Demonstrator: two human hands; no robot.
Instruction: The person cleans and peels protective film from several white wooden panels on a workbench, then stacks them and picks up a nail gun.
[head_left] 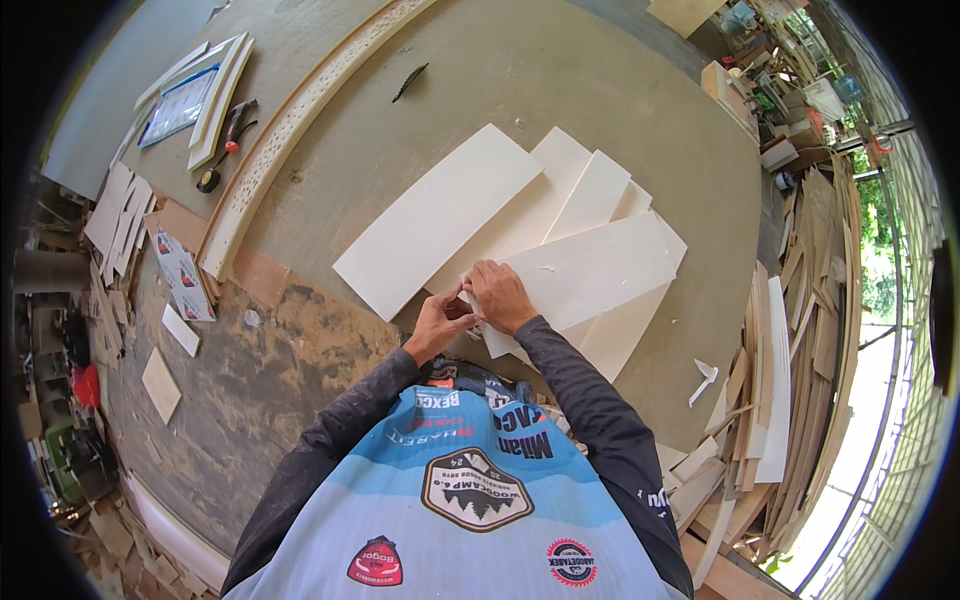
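Several white boards lie fanned across the work surface in front of me. My right hand is closed over the near left corner of the upper white board, its fingers curled at the edge. Just left of it, my left hand has thumb and fingers pinched together at the same corner. Anything small between those fingertips is hidden. Thin whitish shreds rest on this board. Another long white board lies at an angle to the left, close beyond my left hand.
A long pale strip with holes crosses the left side. Beyond it lie a tape measure, a red-and-black handled tool and a blue-edged clear folder. Wood offcuts are piled at right; a white scrap lies near them.
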